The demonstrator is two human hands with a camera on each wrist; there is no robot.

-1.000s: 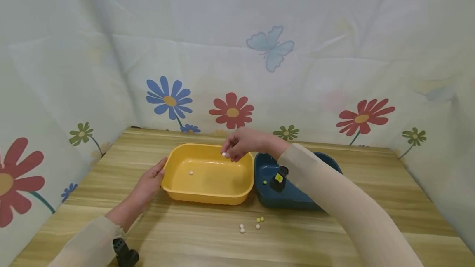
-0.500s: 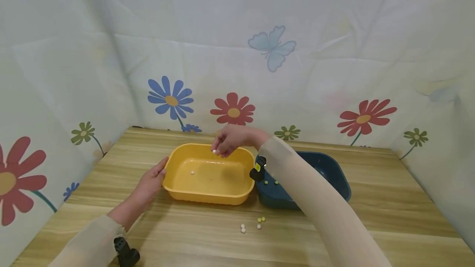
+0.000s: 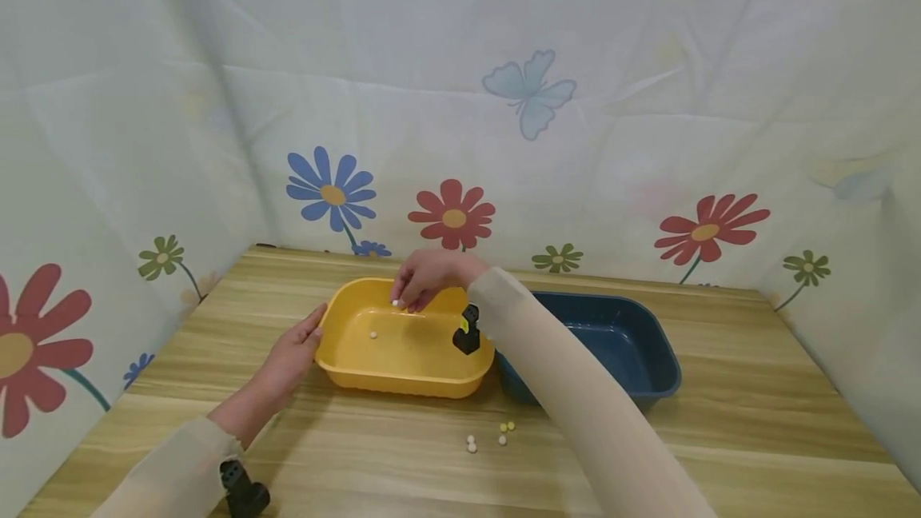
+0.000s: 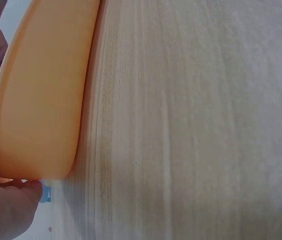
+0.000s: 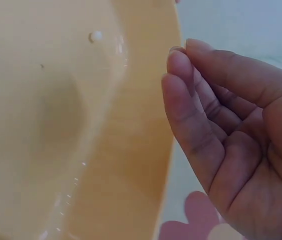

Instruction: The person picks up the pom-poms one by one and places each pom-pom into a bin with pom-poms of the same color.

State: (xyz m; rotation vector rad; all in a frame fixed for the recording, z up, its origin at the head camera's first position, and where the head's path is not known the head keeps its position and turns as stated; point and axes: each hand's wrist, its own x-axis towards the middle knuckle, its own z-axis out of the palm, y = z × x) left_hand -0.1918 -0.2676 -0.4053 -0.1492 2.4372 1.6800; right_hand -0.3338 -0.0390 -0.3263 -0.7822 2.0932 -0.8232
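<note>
A small round white bead (image 3: 395,303) is at the fingertips of the right hand (image 3: 429,274), over the rear part of a glossy yellow rectangular tray with rounded corners (image 3: 403,386). Thumb and fingers pinch it, their tips together and pointing down and to the left; in the right wrist view the fingertips hide it. Being round, the bead shows no long axis. How high it is above the tray's floor is hard to tell.

The yellow tray's long axis runs left to right across the table. On its floor, left of centre, lies a second white bead (image 3: 373,335). The left hand (image 3: 291,352) holds the tray's left end at the rim, its fingers bent against the edge and outer wall.

Just right of the yellow tray is a dark blue, rounded rectangular tray (image 3: 626,350), also longer from left to right. A beige right sleeve (image 3: 576,390) crosses it and hides part of its inside.

On the wood-grain table (image 3: 360,454), in front of the trays, lie two touching white beads (image 3: 471,444), a single white bead (image 3: 502,440) and two yellow-green beads (image 3: 507,427) side by side. Behind stands a pale cloth backdrop (image 3: 403,22) printed with flowers and a butterfly.
</note>
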